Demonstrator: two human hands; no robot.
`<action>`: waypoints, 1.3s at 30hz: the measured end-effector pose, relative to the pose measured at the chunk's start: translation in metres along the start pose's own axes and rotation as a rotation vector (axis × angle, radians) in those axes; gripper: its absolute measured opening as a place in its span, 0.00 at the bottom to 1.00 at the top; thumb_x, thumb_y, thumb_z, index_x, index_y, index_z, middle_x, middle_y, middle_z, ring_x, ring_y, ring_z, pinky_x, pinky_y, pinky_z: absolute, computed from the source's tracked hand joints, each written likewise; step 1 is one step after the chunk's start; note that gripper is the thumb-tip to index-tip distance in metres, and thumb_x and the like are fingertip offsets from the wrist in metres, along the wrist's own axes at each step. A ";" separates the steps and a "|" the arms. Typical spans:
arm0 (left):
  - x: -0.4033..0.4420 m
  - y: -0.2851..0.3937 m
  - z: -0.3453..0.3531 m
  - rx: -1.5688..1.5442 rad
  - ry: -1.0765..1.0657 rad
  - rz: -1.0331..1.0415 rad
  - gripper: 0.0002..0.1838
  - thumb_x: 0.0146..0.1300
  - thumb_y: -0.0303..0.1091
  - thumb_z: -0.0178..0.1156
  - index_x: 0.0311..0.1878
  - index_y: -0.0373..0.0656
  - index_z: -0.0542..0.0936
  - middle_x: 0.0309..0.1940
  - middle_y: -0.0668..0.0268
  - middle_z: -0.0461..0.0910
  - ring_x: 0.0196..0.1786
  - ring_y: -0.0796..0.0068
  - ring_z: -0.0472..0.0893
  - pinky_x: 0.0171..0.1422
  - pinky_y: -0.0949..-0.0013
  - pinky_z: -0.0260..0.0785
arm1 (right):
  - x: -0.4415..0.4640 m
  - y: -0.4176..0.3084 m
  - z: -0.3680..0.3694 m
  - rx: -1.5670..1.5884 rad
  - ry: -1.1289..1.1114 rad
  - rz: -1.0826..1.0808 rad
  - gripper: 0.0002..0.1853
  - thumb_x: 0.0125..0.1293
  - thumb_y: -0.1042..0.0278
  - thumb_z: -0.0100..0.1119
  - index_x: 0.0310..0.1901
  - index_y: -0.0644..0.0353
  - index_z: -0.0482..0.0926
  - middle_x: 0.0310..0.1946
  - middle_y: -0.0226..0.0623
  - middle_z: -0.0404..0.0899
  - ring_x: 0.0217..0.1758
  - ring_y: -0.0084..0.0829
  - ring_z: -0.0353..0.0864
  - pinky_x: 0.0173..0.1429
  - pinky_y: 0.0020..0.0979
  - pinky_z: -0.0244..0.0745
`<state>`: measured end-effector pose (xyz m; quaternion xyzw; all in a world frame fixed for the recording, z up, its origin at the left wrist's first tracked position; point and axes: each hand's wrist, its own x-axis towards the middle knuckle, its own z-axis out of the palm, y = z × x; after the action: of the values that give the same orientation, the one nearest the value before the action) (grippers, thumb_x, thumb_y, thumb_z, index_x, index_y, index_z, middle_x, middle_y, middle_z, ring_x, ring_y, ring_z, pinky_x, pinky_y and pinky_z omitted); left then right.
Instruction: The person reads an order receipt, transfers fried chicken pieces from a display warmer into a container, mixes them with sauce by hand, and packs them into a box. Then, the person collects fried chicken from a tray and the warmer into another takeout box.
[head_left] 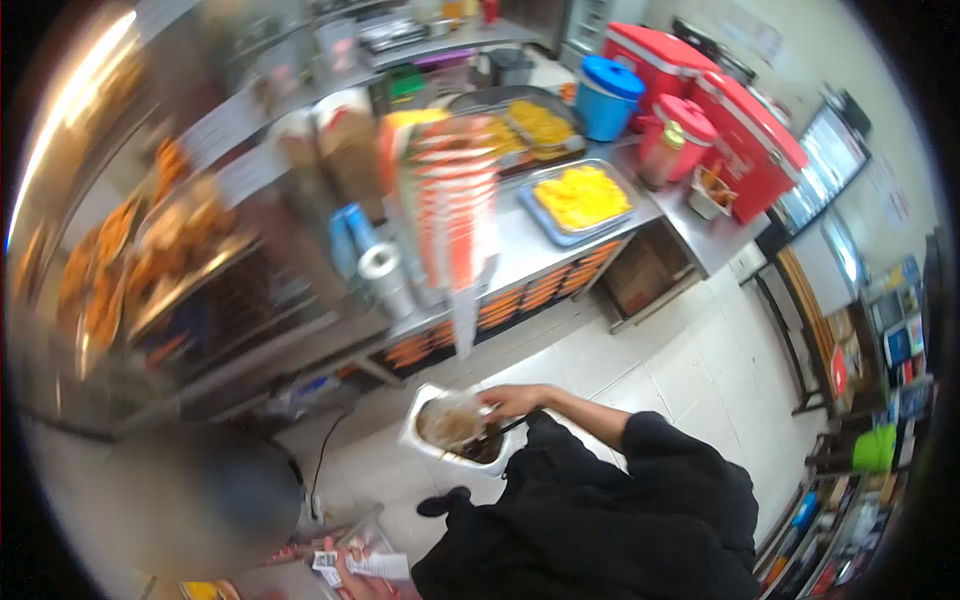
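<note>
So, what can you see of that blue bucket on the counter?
The blue bucket is round and looks like plastic, with a matching lid on top, so its contents are hidden. It stands upright on the metal counter, between the dark tray of yellow food and the red coolers. No hand touches it; whether it touches its neighbours I can't tell.

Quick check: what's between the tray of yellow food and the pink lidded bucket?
A clear jar with a gold-coloured lid stands between the tray and the bucket, seen in the head view.
</note>
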<state>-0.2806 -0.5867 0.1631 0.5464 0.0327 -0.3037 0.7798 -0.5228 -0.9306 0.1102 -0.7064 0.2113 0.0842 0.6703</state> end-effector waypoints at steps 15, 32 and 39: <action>-0.088 -0.137 0.566 -0.646 -1.240 -0.637 0.37 0.59 0.59 0.40 0.61 0.37 0.58 0.29 0.62 0.64 0.26 0.76 0.60 0.28 0.69 0.59 | -0.483 0.381 -0.381 0.967 1.708 -0.242 0.15 0.53 0.70 0.61 0.43 0.56 0.73 0.35 0.28 0.75 0.40 0.26 0.72 0.42 0.32 0.70; -0.101 -0.083 0.531 -0.826 -1.183 -0.398 0.39 0.58 0.63 0.39 0.60 0.36 0.60 0.27 0.61 0.66 0.25 0.76 0.60 0.26 0.70 0.57 | -0.263 0.110 -0.254 0.634 1.302 -0.116 0.14 0.65 0.54 0.49 0.30 0.56 0.75 0.25 0.27 0.76 0.25 0.15 0.71 0.29 0.17 0.66; -0.064 0.005 0.404 -0.807 -1.120 -0.069 0.37 0.59 0.62 0.38 0.61 0.38 0.59 0.26 0.64 0.63 0.25 0.76 0.58 0.28 0.70 0.54 | -0.130 -0.169 -0.088 0.270 0.238 -0.658 0.15 0.59 0.57 0.57 0.35 0.63 0.73 0.29 0.33 0.75 0.31 0.20 0.71 0.39 0.23 0.64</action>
<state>-0.4436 -0.9101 0.3536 -0.0270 -0.2472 -0.5288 0.8115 -0.5839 -0.9906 0.3238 -0.6465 0.0586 -0.2470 0.7195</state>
